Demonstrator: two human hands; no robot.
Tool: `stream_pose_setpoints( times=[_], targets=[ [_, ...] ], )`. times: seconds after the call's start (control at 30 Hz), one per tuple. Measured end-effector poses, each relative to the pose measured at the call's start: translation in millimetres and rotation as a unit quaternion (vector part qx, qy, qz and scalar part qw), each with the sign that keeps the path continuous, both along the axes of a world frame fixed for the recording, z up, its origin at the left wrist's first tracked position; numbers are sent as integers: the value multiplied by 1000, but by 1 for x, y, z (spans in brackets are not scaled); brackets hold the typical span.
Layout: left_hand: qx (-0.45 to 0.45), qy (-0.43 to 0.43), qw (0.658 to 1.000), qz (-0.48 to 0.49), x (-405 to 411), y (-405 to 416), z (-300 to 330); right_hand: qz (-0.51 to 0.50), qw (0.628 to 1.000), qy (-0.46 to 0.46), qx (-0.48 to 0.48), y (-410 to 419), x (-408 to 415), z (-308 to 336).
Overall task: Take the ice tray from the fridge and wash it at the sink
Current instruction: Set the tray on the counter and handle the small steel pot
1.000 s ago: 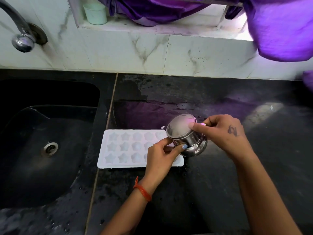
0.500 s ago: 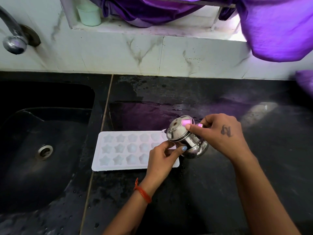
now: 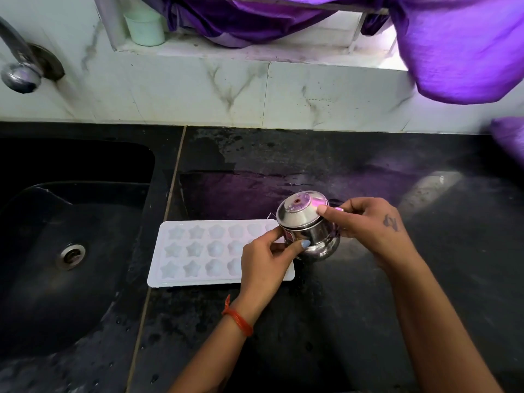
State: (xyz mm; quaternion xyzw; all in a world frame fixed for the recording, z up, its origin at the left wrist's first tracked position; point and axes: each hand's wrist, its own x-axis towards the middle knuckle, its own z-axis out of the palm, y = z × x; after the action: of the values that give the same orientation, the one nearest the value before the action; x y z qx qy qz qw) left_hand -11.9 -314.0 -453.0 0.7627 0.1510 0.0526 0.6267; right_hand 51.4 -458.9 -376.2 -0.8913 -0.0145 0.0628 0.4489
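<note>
Spreading across the whole lower view, the black bench (image 3: 354,307) is lying wet and speckled with drops, and set into its left part the dark sink (image 3: 56,251) is sitting empty of the tray, its drain showing and the tap (image 3: 19,72) hanging above at the wall with no water running that I can see. Lying flat on the bench just right of the sink's edge, the white ice tray (image 3: 198,251) is showing its star and round pockets facing up, its right end hidden under the hands. So the tray is already out of the fridge, but the washing is not yet begun.

Above that right end, a small steel pot (image 3: 309,231) with a domed lid is being held tilted toward the tray. The right hand (image 3: 371,225) is wrapping its grip round the pot's far side, with fingertips (image 3: 323,209) pressing on the lid. The left hand (image 3: 266,262) is closing its grip on the pot's near side, thumb laid against the steel; whether its fingers also touch the tray, the view is not clear enough to tell.

The step in hand is probably opening this pot, perhaps for a cleaning agent. Next, the lid needs loosening while the base stays steady, and then the tray needs carrying left into the sink under the tap.
</note>
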Motion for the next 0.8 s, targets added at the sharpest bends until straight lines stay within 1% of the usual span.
stream_pose_setpoints(
  times=[0.1,0.3,0.5,0.8],
  targets=[
    [-3,3,1000,-16,1,-3,-1,-4,1000,-12,-17,-2,0,1],
    [-24,19,999,-39,2,-12,-8,6,994,-41,-98,-3,-2,7],
    [-71,34,995,-54,4,-20,-16,24,985,-69,-159,-6,0,11],
    [-98,36,994,-41,5,-29,-20,58,979,-89,-177,-12,3,12]
  ],
)
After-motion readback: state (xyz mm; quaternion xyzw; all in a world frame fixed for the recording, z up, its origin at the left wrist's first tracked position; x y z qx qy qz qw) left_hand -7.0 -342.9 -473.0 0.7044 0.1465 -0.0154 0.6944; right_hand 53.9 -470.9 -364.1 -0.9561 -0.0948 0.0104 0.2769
